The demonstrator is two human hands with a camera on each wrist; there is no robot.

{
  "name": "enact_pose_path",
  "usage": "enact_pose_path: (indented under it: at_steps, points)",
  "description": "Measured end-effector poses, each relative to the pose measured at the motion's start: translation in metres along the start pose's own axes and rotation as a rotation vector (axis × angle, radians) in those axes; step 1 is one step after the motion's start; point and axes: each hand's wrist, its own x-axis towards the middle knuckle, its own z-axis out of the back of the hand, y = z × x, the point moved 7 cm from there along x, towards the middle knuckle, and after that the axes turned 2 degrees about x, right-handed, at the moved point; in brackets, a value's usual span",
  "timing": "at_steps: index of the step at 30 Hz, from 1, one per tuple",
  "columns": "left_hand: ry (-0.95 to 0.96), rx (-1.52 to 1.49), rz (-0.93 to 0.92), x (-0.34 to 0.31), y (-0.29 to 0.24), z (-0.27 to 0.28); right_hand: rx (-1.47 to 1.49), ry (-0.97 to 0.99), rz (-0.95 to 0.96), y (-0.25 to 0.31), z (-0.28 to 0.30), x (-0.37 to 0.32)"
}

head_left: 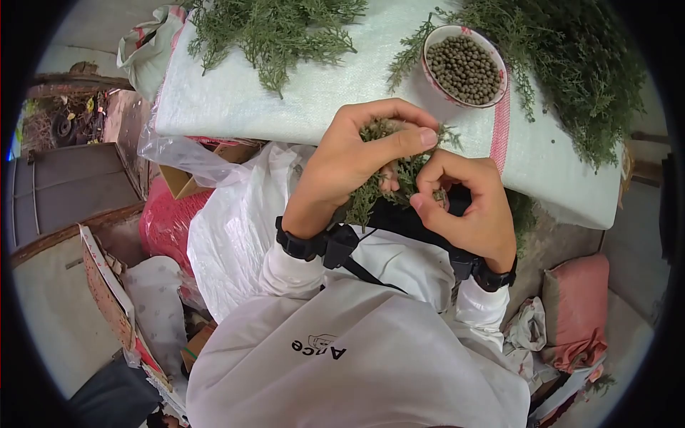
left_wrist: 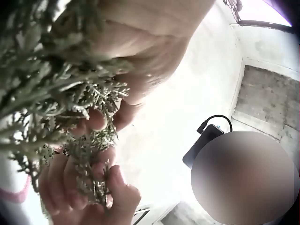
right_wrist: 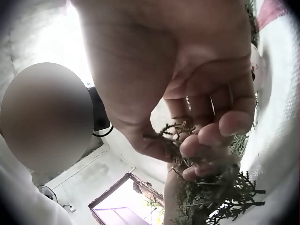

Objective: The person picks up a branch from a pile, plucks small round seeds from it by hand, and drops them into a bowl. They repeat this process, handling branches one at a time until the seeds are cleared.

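Observation:
My left hand (head_left: 364, 153) curls round a green leafy sprig (head_left: 367, 196) in the head view, its thumb lying over the top. Just to its right, my right hand (head_left: 471, 203) pinches part of the greenery between thumb and fingertips. In the left wrist view the sprig (left_wrist: 61, 103) fills the left side, with the right hand's fingers below it. The right wrist view shows bits of sprig (right_wrist: 206, 192) at the curled fingertips of my right hand (right_wrist: 187, 70). Beyond both hands stands a bowl (head_left: 429, 71) holding many small round green-brown berries (head_left: 464, 69).
A white woven surface (head_left: 385, 43) with a red stripe lies ahead. One pile of green branches (head_left: 278, 32) rests at its back left, a larger pile (head_left: 571, 64) at the right. Clear plastic sheeting (head_left: 239, 228) hangs at the left; a pink cushion (head_left: 576, 307) lies lower right.

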Motion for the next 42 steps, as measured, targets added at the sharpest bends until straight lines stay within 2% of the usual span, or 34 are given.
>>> enact_pose_path:
  at_steps: [3,8,13,17,21,24,25,28,29,31,33,36,41,42]
  points:
    - [-0.044,-0.034,-0.066,0.003,0.002,0.003,-0.059,0.122,-0.015,0.006,0.000,0.003]
    - [-0.074,-0.054,-0.174,0.002,0.001,0.005,-0.064,0.194,-0.086,0.007,0.005,0.007]
    - [-0.079,-0.105,-0.050,-0.004,0.002,0.004,-0.072,0.287,-0.074,0.009,0.005,0.007]
    - [-0.232,-0.288,-0.073,-0.005,0.009,0.020,0.003,0.305,-0.039,0.014,0.003,0.007]
    - [-0.073,-0.444,-0.137,-0.003,0.017,0.000,0.091,0.267,-0.076,0.008,0.002,0.003]
    - [-0.030,-0.238,-0.327,-0.007,0.009,-0.006,0.150,0.236,-0.120,-0.002,0.002,0.002]
    - [-0.029,-0.238,-0.328,-0.006,0.013,-0.003,0.181,0.256,-0.154,-0.006,0.000,0.001]
    - [0.231,-0.423,-0.347,-0.002,0.018,-0.004,0.237,0.288,-0.217,-0.013,-0.004,-0.002]
    - [0.240,-0.421,-0.350,-0.001,0.016,-0.006,0.304,0.285,-0.269,-0.017,-0.005,-0.003]
    - [0.178,-0.492,-0.272,-0.004,0.017,-0.007,0.437,0.283,-0.373,-0.023,-0.008,-0.006]
    - [0.138,-0.522,-0.236,-0.003,0.018,-0.005,0.418,0.288,-0.380,-0.025,-0.007,-0.007]
    - [-0.035,-0.209,-0.386,-0.003,0.016,0.003,0.396,0.295,-0.411,-0.029,-0.011,-0.008]
    - [0.027,-0.262,-0.404,-0.004,0.013,0.003,0.457,0.232,-0.431,-0.030,-0.009,-0.003]
    - [-0.027,-0.230,-0.325,-0.006,0.016,0.006,0.464,0.233,-0.452,-0.032,-0.010,-0.002]
